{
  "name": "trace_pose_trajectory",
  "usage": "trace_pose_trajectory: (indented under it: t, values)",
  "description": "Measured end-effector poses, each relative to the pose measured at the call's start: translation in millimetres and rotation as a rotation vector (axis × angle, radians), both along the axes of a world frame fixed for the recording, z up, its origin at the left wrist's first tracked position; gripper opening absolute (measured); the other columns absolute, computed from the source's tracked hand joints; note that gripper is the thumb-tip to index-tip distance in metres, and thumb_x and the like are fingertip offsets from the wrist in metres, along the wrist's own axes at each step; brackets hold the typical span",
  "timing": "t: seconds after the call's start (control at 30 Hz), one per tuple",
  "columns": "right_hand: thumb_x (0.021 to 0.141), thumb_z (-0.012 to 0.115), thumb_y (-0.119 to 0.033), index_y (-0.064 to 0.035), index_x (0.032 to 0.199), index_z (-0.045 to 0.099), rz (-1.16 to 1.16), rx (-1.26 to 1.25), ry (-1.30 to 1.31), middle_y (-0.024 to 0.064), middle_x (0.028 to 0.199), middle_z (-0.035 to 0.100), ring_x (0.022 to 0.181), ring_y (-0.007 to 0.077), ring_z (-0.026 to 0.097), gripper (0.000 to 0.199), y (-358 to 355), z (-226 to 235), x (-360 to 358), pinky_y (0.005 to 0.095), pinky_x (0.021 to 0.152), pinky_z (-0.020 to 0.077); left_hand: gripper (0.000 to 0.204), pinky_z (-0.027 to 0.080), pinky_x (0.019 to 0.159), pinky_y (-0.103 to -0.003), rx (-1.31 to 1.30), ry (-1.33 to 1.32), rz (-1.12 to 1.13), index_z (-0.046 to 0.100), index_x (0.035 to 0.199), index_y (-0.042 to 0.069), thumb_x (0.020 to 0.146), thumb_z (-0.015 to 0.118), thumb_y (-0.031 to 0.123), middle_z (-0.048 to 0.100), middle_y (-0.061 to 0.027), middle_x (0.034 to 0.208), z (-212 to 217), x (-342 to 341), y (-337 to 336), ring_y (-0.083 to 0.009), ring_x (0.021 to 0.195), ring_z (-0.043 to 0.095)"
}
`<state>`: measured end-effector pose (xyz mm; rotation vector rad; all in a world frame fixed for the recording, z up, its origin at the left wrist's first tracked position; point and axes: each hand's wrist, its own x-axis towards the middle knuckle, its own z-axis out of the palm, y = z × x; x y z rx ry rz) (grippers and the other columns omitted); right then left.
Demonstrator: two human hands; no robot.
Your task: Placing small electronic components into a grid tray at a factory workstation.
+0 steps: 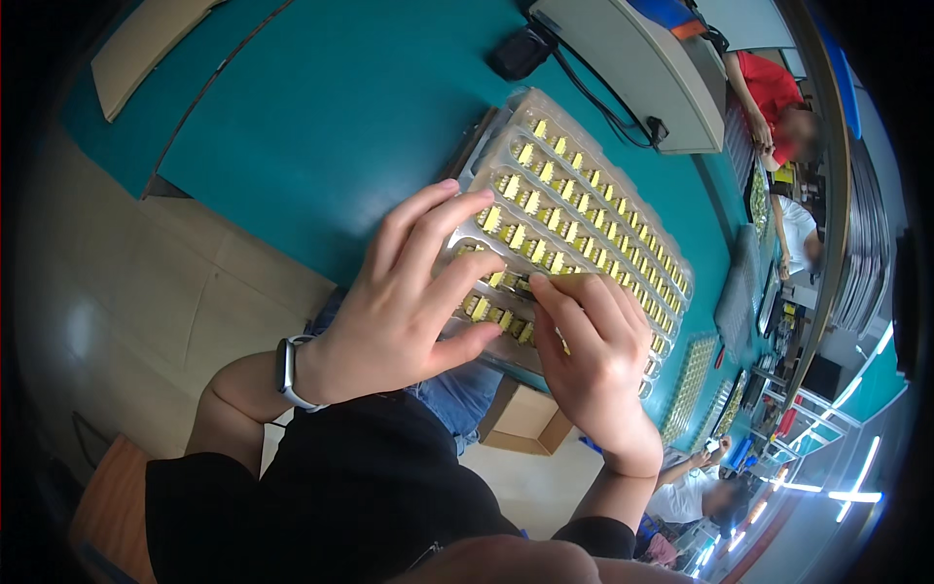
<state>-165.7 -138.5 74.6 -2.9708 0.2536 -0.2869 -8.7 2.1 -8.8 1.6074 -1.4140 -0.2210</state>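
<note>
My left hand (389, 302) rests with fingers apart at the left side of the clear plastic compartmented tray (530, 100) of small yellow parts (547, 173). My right hand's (595, 336) fingertips sit together at one small dark-and-yellow part (520, 285) in a near row, though I cannot tell whether they clamp it; a light pinch, clear of its neighbours, seems wisest.

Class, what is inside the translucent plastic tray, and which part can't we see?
Rows of small yellow components sit inside the translucent plastic tray. The left hand and right hand cover parts of its near side; whatever lies beneath them is hidden.
</note>
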Motion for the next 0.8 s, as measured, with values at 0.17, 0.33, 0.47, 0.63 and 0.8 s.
trace_pose_trajectory:
  t: [0.17,0.33,0.47,0.63,0.8]
  values:
    - [0.074,0.078,0.008,0.0003,0.104,0.075,-0.049,0.019,0.015,0.0089,0.092,0.067,0.078,0.027,0.065,0.031,4,1,1,0.0387,0.07,0.0514,0.048,0.039,0.115,-0.053,0.005,-0.018,0.0,0.062,0.119,0.006,0.08,0.082,0.025,0.046,-0.0202,0.153,0,0,0,-0.0436,0.141,0.041]
    - [0.074,0.079,0.007,0.0001,0.104,0.075,-0.076,0.044,-0.002,0.0088,0.093,0.068,0.078,0.0259,0.066,0.031,9,4,-3,0.0384,0.07,0.0514,0.038,0.038,0.115,-0.055,0.005,-0.015,-0.02,0.062,0.121,0.005,0.087,0.073,0.017,0.045,-0.0218,0.153,-1,2,0,-0.045,0.141,0.041]
    - [0.074,0.079,0.007,0.0003,0.104,0.075,-0.044,0.061,0.013,0.009,0.094,0.068,0.077,0.0251,0.066,0.032,18,6,-11,0.0371,0.07,0.0511,0.033,0.037,0.115,-0.056,-0.001,0.018,-0.026,0.061,0.122,0.004,0.089,0.065,0.009,0.045,-0.0225,0.153,-3,1,0,-0.0457,0.14,0.041]
    - [0.074,0.079,0.005,0.0002,0.106,0.075,-0.031,0.051,0.026,0.009,0.095,0.068,0.077,0.0246,0.065,0.032,20,2,-13,0.0367,0.07,0.0511,0.03,0.033,0.119,-0.055,0.016,0.05,-0.024,0.062,0.123,0.003,0.094,0.055,0.007,0.043,-0.0257,0.155,-3,0,0,-0.0466,0.142,0.04]
    - [0.072,0.072,-0.001,0.0063,0.108,0.073,0.063,-0.015,0.005,0.0089,0.093,0.065,0.076,0.0208,0.064,0.037,16,-3,-13,0.0328,0.065,0.0489,0.025,0.034,0.117,-0.055,-0.065,0.099,-0.037,0.06,0.118,0.002,0.096,0.052,0.008,0.045,-0.0244,0.154,-15,2,-1,-0.0458,0.141,0.042]
